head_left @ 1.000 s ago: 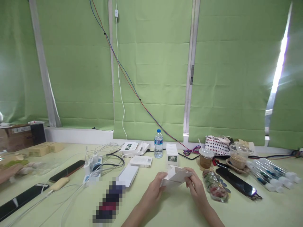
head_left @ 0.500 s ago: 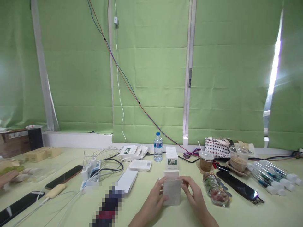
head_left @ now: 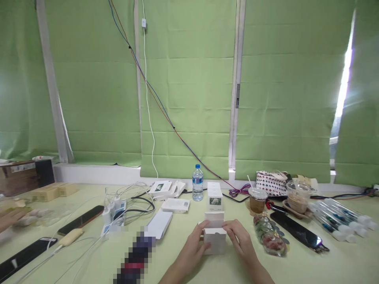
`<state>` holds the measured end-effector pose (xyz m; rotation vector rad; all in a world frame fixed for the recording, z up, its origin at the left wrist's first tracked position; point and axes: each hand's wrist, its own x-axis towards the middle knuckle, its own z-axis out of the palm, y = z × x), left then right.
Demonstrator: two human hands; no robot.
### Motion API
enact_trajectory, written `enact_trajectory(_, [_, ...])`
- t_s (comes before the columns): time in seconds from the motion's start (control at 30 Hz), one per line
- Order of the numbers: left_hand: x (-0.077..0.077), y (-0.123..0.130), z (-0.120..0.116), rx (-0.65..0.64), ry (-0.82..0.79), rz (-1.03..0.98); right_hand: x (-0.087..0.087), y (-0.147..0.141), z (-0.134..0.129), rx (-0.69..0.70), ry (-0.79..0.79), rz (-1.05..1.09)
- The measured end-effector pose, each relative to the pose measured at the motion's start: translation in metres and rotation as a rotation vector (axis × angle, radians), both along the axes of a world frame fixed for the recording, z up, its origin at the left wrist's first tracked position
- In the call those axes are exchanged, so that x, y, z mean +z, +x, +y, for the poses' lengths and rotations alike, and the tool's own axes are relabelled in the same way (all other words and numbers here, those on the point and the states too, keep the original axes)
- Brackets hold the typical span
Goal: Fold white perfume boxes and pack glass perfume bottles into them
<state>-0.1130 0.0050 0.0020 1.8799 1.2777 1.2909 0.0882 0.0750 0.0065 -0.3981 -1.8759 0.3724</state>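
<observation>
A small white cardboard box (head_left: 215,241) stands on the table right before me. Its back flap (head_left: 214,217) rises upright, and a notch shows in the front of its top edge. My left hand (head_left: 194,244) grips the box's left side, thumb on the front and fingers toward the back. My right hand (head_left: 239,236) is at the right side, its bent fingertips at the flap's right edge. The box's inside is hidden. Just behind it, a row of white boxes (head_left: 214,201) with a flower picture lines up away from me.
Left of my hands lie flat white cartons (head_left: 160,225), a power strip (head_left: 114,221) with tangled cables, and phones (head_left: 81,220). A water bottle (head_left: 197,183) stands behind. To the right are wrapped food packs (head_left: 271,236), a drink cup (head_left: 257,200) and clear tubes (head_left: 340,219). Another person's hand (head_left: 12,219) shows far left.
The tall front panel facing me has gone down, and the box's notched top edge now shows. Both hands stay at its sides. The other person's hand has moved slightly.
</observation>
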Motion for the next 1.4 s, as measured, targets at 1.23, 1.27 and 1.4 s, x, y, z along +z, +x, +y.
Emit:
enact_trajectory(1.23, [0.000, 0.008, 0.007, 0.094, -0.012, -0.209, -0.023, -0.019, 0.001, -0.124, -0.205, 0.033])
enact_trajectory(1.27, [0.000, 0.008, 0.007, 0.125, -0.012, -0.216, -0.023, -0.020, 0.000, -0.125, -0.205, 0.037])
enact_trajectory(1.4, [0.001, 0.008, 0.008, 0.184, 0.032, -0.164, -0.030, -0.029, -0.003, -0.131, -0.234, 0.066])
